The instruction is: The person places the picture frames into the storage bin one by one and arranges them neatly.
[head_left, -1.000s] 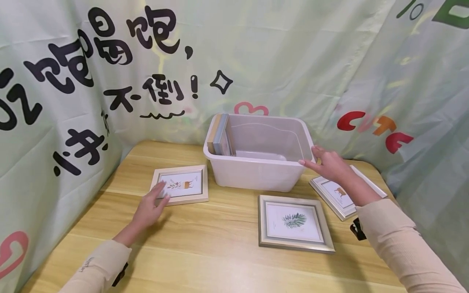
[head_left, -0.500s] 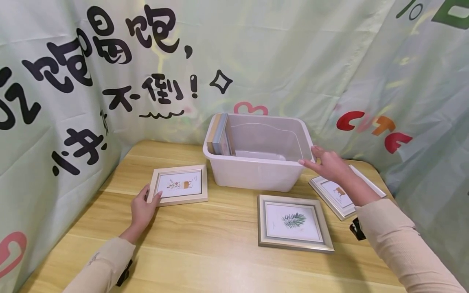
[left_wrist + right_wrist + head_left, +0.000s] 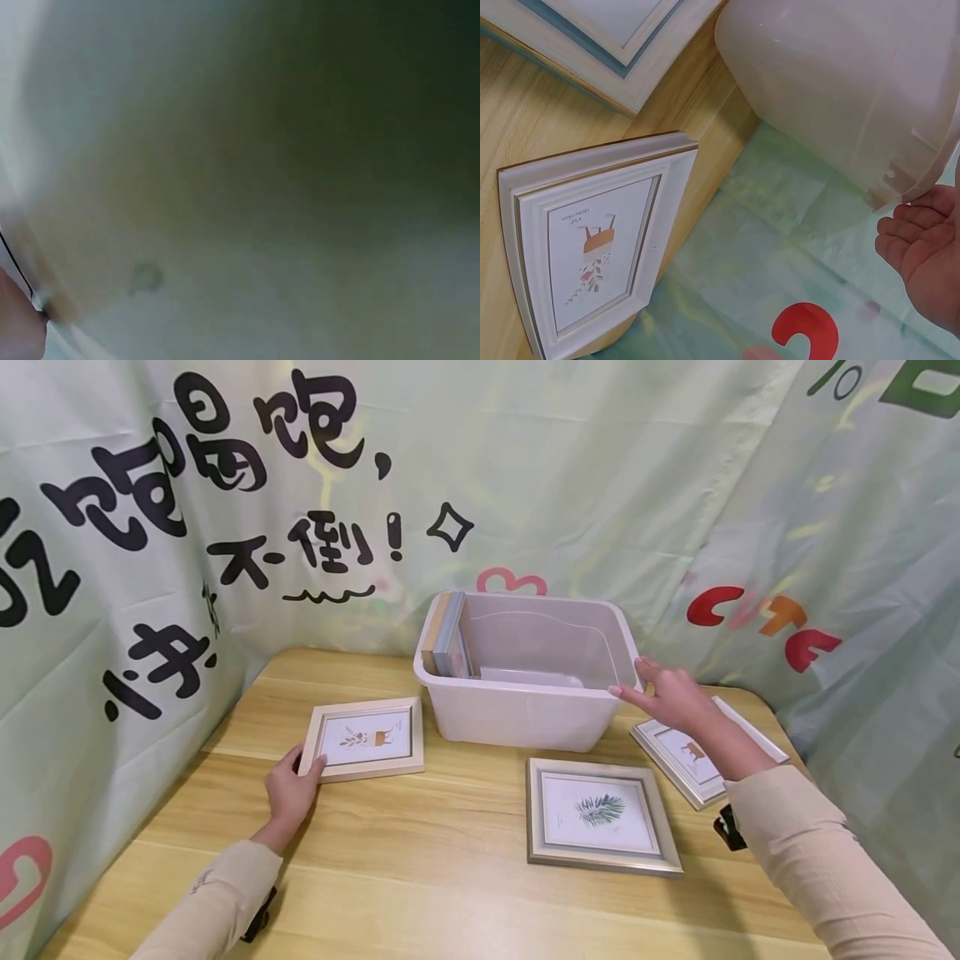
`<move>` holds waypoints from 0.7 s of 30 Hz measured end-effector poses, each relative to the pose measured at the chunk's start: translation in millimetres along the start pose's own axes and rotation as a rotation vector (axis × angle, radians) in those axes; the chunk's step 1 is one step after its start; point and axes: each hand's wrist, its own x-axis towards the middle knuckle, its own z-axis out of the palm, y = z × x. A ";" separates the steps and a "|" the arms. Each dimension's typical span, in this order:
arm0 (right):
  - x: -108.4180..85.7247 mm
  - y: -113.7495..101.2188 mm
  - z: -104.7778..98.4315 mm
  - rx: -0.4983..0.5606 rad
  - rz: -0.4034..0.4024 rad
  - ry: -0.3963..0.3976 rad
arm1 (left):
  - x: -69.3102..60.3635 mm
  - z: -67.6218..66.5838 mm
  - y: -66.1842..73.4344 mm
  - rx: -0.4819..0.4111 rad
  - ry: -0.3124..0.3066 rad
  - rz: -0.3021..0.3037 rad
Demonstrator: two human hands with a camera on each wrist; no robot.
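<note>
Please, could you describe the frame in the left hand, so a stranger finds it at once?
On the table stands a tub. Left of it is a pale frame, its near corner pinched by the left hand. It is the only frame held.

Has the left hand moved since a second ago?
Yes: the left hand has shifted left, away from the bin, and now grips the left picture frame.
</note>
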 end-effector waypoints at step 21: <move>-1.2 2.5 1.2 0.009 0.008 0.001 | 5.4 -2.2 2.5 0.069 -0.019 -0.077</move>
